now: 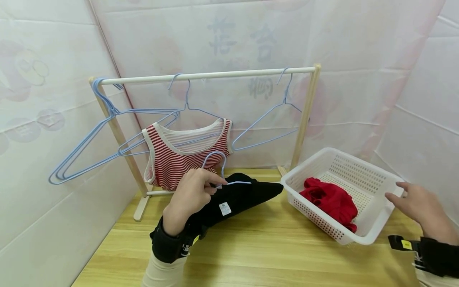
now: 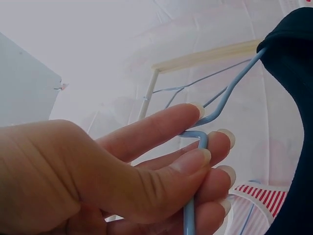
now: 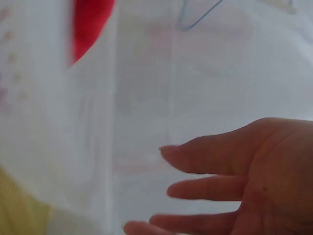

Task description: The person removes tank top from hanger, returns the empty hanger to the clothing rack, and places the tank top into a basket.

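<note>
A person's left hand (image 1: 191, 193) is pinching the neck of a blue hanger (image 1: 219, 167) carrying a black garment (image 1: 236, 197), held above the wooden table (image 1: 272, 255) in front of a clothes rack (image 1: 204, 75). The right hand (image 1: 417, 203), fingers relaxed and empty, is hovering beside a white basket (image 1: 376, 207) containing a red garment (image 1: 331, 199).

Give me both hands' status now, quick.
Left hand: pinches the blue hanger carrying the black garment.
Right hand: open, holding nothing, beside the white basket.

Right wrist view blurs the basket (image 3: 58, 122) and red garment (image 3: 90, 24)
</note>
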